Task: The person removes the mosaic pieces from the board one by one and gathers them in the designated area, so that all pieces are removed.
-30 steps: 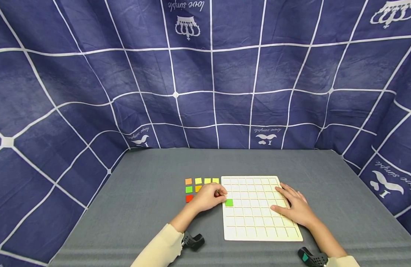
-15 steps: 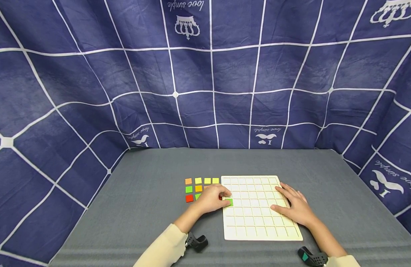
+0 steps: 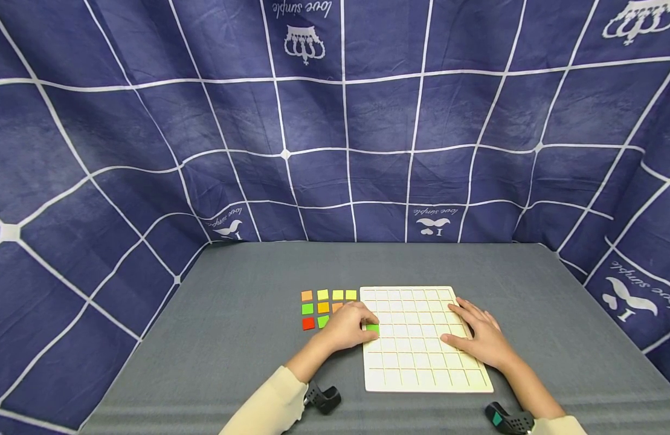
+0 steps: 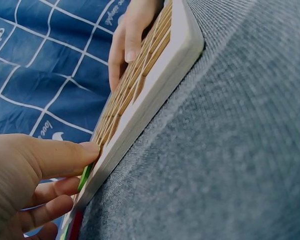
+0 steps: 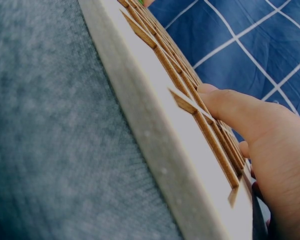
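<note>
In the head view my left hand [image 3: 348, 326] is at the left edge of a pale wooden grid board [image 3: 411, 380]. Its thumb and index finger pinch a small green square tile [image 3: 373, 328] at a cell in the board's leftmost column. The left wrist view has the green tile [image 4: 85, 176] slightly tilted at the board's rim, the thumb's tip right against it. My right hand [image 3: 478, 338] lies over the right side of the board with its fingers spread, and its thumb touches the grid, as the right wrist view also has it.
Left of the board, loose square tiles lie in rows on the grey cloth: a red tile [image 3: 309, 324], an orange tile [image 3: 307, 295], a yellow tile [image 3: 322, 295] and several more, some hidden behind my left hand. A blue checked curtain [image 3: 378, 121] hangs behind the table [image 3: 248, 362].
My left hand has shifted slightly right onto the board's edge, and its thumb and index finger have closed on the green tile. The right hand has stayed in place.
</note>
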